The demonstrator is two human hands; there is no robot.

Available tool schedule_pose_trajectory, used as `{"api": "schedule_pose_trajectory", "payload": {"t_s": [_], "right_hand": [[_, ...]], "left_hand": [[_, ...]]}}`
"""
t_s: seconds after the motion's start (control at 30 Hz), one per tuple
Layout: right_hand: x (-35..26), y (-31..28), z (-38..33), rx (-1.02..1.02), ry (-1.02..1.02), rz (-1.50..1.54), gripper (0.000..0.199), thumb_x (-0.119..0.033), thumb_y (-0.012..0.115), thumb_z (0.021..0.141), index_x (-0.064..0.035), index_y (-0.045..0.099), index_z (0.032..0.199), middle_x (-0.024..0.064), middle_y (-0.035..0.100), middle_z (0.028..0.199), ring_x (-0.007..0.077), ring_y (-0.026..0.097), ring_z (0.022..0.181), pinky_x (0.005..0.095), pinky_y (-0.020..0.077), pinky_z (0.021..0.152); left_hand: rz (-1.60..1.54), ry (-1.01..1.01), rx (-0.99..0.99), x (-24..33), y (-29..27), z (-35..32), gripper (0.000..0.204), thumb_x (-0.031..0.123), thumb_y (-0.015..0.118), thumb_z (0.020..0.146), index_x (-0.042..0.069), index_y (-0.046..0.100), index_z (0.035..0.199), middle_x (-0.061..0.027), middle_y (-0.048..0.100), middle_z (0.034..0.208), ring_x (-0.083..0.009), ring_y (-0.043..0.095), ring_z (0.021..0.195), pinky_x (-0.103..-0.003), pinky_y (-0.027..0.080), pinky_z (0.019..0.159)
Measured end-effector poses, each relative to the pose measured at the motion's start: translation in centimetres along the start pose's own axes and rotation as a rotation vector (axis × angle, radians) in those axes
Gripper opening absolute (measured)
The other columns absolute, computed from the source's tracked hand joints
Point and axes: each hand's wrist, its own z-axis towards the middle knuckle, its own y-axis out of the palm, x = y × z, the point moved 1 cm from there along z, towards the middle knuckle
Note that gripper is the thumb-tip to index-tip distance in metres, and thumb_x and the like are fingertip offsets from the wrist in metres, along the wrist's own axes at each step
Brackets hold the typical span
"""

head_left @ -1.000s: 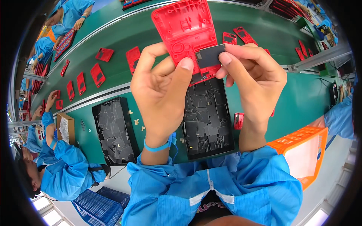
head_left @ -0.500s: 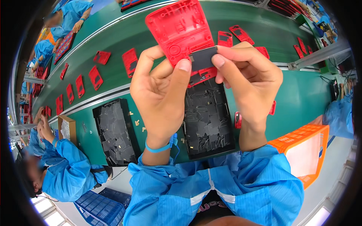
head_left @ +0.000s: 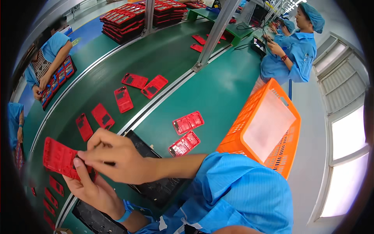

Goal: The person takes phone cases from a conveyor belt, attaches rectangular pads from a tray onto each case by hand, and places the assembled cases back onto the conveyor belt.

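Toward the lower left, my left hand (head_left: 95, 195) is closed on a red plastic housing (head_left: 58, 156), its moulded inner side facing up. My right hand (head_left: 124, 160) reaches across to it, thumb and fingers pinched at a small black pad (head_left: 79, 156) on the housing's near end. Fingertips cover much of that pad. Under my right forearm is a black tray (head_left: 142, 140) of loose dark pads, partly hidden. A second black tray (head_left: 97, 220) of pads sits below my left wrist, which wears a blue band.
Red housings (head_left: 123, 100) lie along the green conveyor. Two more housings (head_left: 188, 122) rest on the green bench to the right. An orange crate (head_left: 233, 136) stands beside my right arm. A metal post (head_left: 218, 35) rises at the bench edge. Co-workers (head_left: 292, 50) work around the line.
My view has swung to the right, showing the orange crate and a co-worker more fully. The housing, still in my left hand, now appears lower left; my right fingers remain at the pad.
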Motion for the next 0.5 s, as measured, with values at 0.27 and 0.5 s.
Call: {"api": "schedule_pose_trajectory", "payload": {"t_s": [0.27, 0.5], "right_hand": [[-0.3, -1.2, 2.0, -0.259, 0.329, 0.188, 0.015, -0.005, 0.074, 0.085, 0.0014, 0.060, 0.081, 0.0071, 0.055, 0.073, 0.0132, 0.054, 0.056, 0.0292, 0.0395, 0.049], [0.0, -0.5, 1.8, -0.208, 0.106, 0.021, 0.014, -0.005, 0.075, 0.078, -0.0017, 0.061, 0.078, 0.0088, 0.052, 0.068, 0.0226, 0.054, 0.055, 0.0343, 0.0396, 0.049]], "left_hand": [[0.048, 0.063, -0.046, 0.7, 0.2, -0.3, 0.024, 0.010, 0.059, 0.104, -0.005, 0.056, 0.122, -0.0117, 0.066, 0.103, -0.0140, 0.064, 0.086, -0.026, 0.052, 0.076], [-0.156, -0.049, 0.027, 0.1, 0.5, -0.4, 0.019, 0.003, 0.062, 0.100, 0.001, 0.058, 0.118, -0.0069, 0.066, 0.100, -0.0128, 0.064, 0.087, -0.026, 0.053, 0.077]]}}
